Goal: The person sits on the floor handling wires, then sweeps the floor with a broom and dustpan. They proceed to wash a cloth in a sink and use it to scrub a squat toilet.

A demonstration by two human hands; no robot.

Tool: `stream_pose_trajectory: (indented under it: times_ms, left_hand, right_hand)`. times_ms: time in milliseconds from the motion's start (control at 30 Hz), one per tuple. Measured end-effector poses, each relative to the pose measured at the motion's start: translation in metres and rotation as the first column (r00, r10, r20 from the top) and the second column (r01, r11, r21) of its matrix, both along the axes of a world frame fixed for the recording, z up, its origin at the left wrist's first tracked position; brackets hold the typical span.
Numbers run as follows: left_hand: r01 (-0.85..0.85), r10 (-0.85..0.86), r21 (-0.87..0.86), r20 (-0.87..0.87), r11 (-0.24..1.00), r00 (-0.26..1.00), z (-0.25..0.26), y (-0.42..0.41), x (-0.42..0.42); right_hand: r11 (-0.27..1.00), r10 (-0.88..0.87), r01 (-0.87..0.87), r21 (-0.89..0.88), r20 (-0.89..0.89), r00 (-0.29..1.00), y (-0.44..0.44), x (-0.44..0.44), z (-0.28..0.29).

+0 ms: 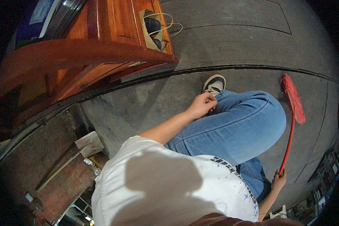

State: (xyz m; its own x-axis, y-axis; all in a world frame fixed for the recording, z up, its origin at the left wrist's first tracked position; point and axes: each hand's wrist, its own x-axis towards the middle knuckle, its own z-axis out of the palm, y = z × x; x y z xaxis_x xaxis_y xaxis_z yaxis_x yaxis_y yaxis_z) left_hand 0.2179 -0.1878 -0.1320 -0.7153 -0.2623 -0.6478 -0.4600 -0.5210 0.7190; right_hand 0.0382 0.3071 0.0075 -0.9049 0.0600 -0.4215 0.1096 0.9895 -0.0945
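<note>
My left hand [204, 105] is beside the bent leg in blue jeans [237, 124], just below a black and cream sneaker [215, 84]. Its fingers are curled in, and no object shows between them; the underside of the hand is partly hidden. At the lower right, my right hand [279, 179] grips the end of the thin red handle of a broom [291, 135]. The broom's red bristle head [293, 99] lies at the far end of the handle, against the dark floor on the right.
Polished wooden furniture [121, 28] fills the upper left, with an open paper bag [149, 46] holding dark items. A long dark groove [231, 67] crosses the grey floor. A flat-bladed tool [89, 144] with a long handle is at the lower left. A white stand [279, 213] shows at the lower right.
</note>
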Motion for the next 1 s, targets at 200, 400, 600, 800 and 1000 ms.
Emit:
stream_pose_trajectory:
  times_ms: [200,400,600,800,1000]
  left_hand:
    - [0.075,-0.071,-0.096,0.053,0.993,0.996,-0.002,-0.003,-0.001]
    - [0.098,-0.08,-0.351,0.067,0.931,0.995,0.024,-0.001,-0.023]
    - [-0.123,0.032,-0.414,-0.218,0.902,0.975,0.021,-0.05,-0.046]
    - [-0.402,0.253,-0.476,-0.347,0.782,0.903,0.125,-0.059,-0.086]
    - [-0.322,0.143,-0.113,-0.726,0.94,0.673,0.192,-0.028,-0.097]
  right_hand:
    - [0.979,0.2,-0.202,0.004,-0.157,0.967,-0.007,0.01,-0.01]
    - [0.988,0.157,-0.157,-0.005,0.01,0.988,-0.079,0.017,0.032]
    - [0.983,0.143,-0.167,0.081,0.244,0.959,-0.082,0.049,0.105]
    - [0.968,0.159,-0.201,0.148,0.252,0.954,-0.071,0.051,0.159]
    - [0.942,0.296,-0.244,-0.23,0.231,0.927,-0.076,0.052,0.111]
